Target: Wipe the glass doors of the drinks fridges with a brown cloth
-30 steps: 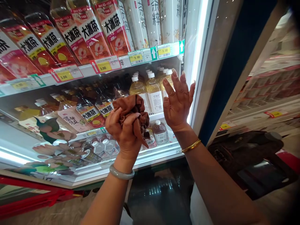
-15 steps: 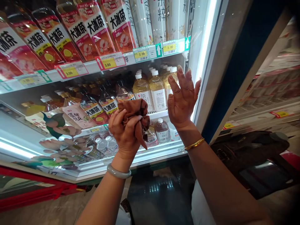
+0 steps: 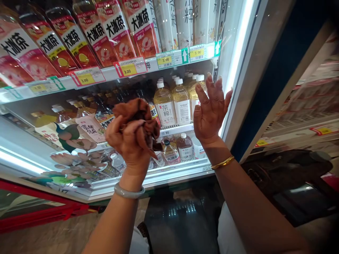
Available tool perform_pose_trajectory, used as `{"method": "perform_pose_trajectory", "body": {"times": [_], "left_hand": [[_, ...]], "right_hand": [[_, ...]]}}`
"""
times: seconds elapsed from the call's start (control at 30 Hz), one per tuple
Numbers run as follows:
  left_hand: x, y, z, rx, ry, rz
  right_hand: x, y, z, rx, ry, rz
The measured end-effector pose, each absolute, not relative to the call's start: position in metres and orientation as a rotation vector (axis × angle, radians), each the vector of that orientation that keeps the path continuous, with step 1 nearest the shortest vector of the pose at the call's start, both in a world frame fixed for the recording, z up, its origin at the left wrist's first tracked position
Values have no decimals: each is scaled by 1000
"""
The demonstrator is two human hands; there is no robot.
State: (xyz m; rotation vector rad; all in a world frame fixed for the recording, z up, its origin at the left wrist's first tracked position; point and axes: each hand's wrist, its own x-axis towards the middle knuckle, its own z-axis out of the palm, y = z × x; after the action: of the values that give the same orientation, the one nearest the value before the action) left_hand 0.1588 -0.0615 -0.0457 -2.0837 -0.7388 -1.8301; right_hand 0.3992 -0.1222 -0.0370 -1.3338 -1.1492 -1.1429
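Head view: left hand (image 3: 129,141) clenches a crumpled rust-brown cloth (image 3: 139,114) before the chiller shelves, hiding bottles behind it. Right hand (image 3: 212,109) is spread, palm raised (fingertips against the glass or not, unclear) beside pale-yellow white-capped tea bottles (image 3: 173,102).

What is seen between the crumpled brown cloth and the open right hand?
In the head view, pale yellow tea bottles with white caps on the cooler shelf show between the crumpled brown cloth and open right hand.

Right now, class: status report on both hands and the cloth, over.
Left hand clutching bunched brown cloth. Right hand open, empty, raised. Bottles behind; nothing between.
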Motion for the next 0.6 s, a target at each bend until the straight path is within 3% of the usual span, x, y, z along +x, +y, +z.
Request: {"method": "perform_pose_trajectory", "body": {"times": [0.1,0.33,0.6], "left_hand": [[158,-59,-51,-1833,-701,-1838],[167,-68,-83,-2057,-335,-1486],[115,-48,-46,-1798,-798,-1783]], "right_hand": [[396,-119,-38,-1320,-1155,-1090],[344,-109,-50,-1272,-1253,-1097],[313,-104,-46,-1248,-1245,-1032]]}}
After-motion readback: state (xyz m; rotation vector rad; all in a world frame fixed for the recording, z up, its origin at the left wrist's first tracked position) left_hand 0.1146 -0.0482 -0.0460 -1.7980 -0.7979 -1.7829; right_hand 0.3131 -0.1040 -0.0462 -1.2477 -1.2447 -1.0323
